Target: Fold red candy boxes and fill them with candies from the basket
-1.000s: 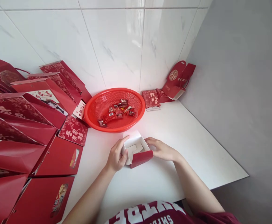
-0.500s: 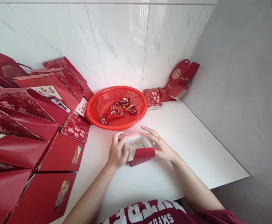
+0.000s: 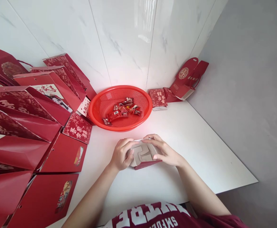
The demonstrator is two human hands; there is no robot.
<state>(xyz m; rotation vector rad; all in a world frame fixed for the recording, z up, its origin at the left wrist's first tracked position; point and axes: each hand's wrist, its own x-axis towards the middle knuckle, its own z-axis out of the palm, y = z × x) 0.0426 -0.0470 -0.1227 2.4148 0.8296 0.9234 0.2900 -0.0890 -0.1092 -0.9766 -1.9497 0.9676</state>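
So both hands are on this little red box (image 3: 143,155), sat on the white table (image 3: 188,139) right in front of the person. The left hand (image 3: 121,154) is curled around its left side and the right hand (image 3: 163,152) cups the right side, fingers laid over the top. Neither hand is spread wide; they're closed in on the box from both sides.

Progress-wise: the grey inner flaps look folded down and interlocked, so I'd say the closing is mostly done. I can't really tell if that last flap under the right fingers is tucked all the way, since the hand covers it.

Just beyond the hands there's a red basket (image 3: 97,106) with a small heap of wrapped candies (image 3: 121,111) in it. Past the right hand, by the wall, a few more small red boxes (image 3: 158,97) are waiting. Off to the left of the left hand is a big fan of red gift bags (image 3: 22,126).
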